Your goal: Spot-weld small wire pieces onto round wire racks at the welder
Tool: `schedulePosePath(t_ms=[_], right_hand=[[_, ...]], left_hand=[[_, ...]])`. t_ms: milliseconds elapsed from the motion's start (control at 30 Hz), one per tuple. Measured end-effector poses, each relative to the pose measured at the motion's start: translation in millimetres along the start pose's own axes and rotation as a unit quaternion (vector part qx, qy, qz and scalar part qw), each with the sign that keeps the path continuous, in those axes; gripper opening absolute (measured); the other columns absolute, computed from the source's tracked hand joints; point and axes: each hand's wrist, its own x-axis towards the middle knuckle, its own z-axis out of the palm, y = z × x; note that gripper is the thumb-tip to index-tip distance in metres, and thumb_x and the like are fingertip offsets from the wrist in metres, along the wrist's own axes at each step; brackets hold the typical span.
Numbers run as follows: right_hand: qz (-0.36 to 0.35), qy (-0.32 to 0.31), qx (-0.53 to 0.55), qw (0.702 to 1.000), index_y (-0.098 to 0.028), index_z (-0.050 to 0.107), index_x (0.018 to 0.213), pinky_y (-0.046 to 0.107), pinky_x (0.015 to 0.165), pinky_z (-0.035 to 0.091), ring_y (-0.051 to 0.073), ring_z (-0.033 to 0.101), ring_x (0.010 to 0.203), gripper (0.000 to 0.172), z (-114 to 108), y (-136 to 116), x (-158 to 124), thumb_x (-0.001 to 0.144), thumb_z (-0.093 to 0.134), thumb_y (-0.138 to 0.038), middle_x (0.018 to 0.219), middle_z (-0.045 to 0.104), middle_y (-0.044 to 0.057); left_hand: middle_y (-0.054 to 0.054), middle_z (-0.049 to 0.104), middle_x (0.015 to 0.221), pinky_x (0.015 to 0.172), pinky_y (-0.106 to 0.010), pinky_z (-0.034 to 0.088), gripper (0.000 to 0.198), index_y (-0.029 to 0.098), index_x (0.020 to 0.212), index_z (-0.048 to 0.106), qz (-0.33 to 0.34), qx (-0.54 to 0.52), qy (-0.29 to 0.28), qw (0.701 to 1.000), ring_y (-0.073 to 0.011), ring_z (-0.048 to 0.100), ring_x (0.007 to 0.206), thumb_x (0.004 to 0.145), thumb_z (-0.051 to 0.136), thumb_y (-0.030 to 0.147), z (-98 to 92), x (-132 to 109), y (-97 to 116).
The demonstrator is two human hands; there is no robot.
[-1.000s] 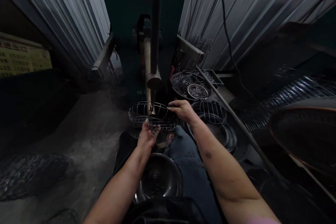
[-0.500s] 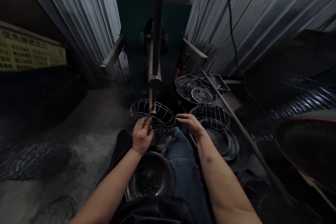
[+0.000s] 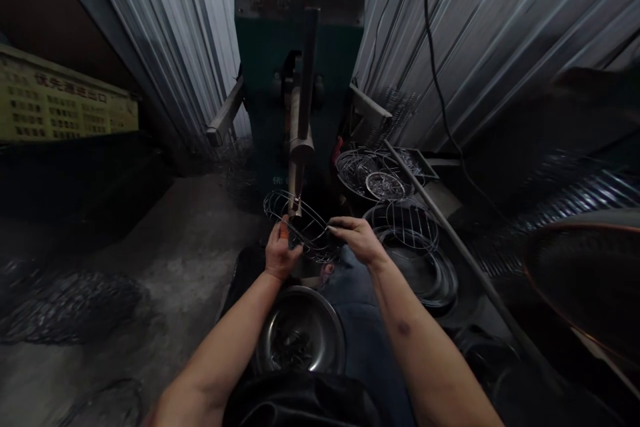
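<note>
A round wire basket (image 3: 311, 221) hangs tilted at the tip of the welding machine's electrode arms (image 3: 296, 197). My left hand (image 3: 282, 252) is closed on its near-left rim, with an orange wrap on one finger. Thumb and fingers of my right hand (image 3: 357, 237) pinch the basket's right side; whether a small piece sits between those fingertips I cannot make out. On my lap rests a steel bowl (image 3: 327, 320) with small dark metal pieces (image 3: 293, 347) inside.
To the right stand a tray of wire parts (image 3: 350, 170), another wire basket (image 3: 413, 223) over coiled wire (image 3: 445, 280), and a slanting metal bar (image 3: 450, 233). A yellow crate (image 3: 65, 103) is at left. Wire bundles (image 3: 75, 303) lie on the floor.
The basket has turned and tilted more steeply, its right side lower. Both hands have stayed on it. The view has shifted, showing more of the machine's top.
</note>
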Motion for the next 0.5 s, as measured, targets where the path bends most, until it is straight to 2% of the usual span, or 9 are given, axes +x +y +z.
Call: schedulePosePath(t_ms=[267, 500], right_hand=[[0.008, 0.039, 0.009, 0.999, -0.016, 0.076, 0.076, 0.033, 0.070, 0.049, 0.017, 0.061, 0.067, 0.040, 17, -3, 13, 0.048, 0.086, -0.042, 0.072, 0.071, 0.003], [0.008, 0.068, 0.032, 0.997, -0.018, 0.074, 0.074, 0.031, 0.067, 0.048, 0.015, 0.060, 0.063, 0.035, 20, 2, 13, 0.048, 0.086, -0.038, 0.068, 0.069, 0.001]], left_hand=[[-0.017, 0.055, 0.130, 0.103, -0.040, 0.044, 0.083, 0.011, 0.145, 0.036, -0.003, -0.035, -0.007, 0.999, -0.0298, 0.053, 0.120, 0.069, 0.070, 0.017, 2.9, 11, -14], [-0.017, 0.057, 0.125, 0.101, -0.040, 0.046, 0.077, 0.012, 0.142, 0.039, 0.015, -0.058, -0.007, 0.998, -0.0291, 0.056, 0.117, 0.072, 0.069, 0.019, 8.4, 12, -13]])
